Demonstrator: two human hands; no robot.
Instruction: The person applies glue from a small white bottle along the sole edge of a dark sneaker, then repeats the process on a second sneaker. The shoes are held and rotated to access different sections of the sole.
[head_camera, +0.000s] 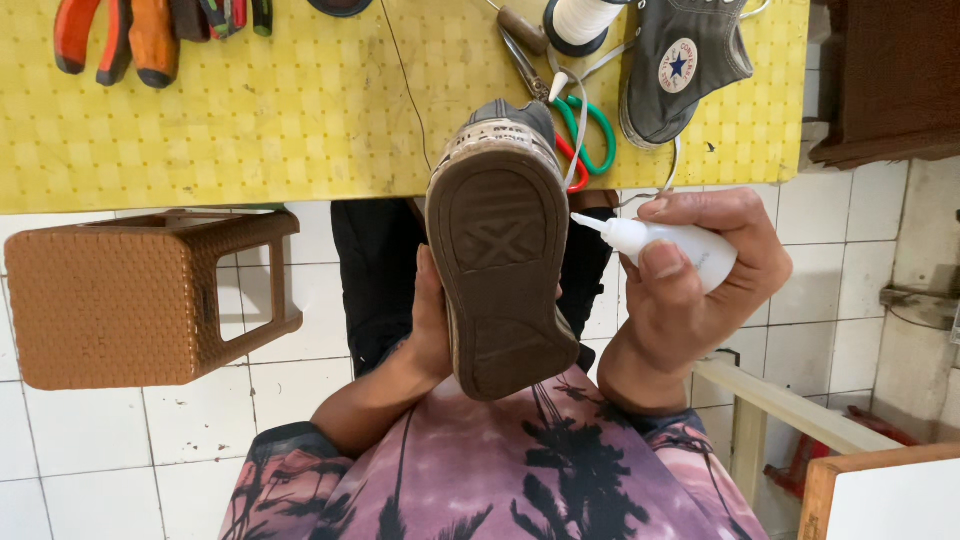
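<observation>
My left hand holds a worn grey sneaker from behind, its brown rubber sole turned up toward me and its toe pointing at the table. My right hand grips a small white glue bottle. The bottle's pointed nozzle sits at the right edge of the sole, near the toe end. A second grey high-top sneaker with a round white patch lies on the yellow checked table beyond.
Scissors with red and green handles lie by the held shoe's toe. Orange-handled pliers lie at the table's far left, a white thread spool at the top. A brown woven stool stands left on white floor tiles.
</observation>
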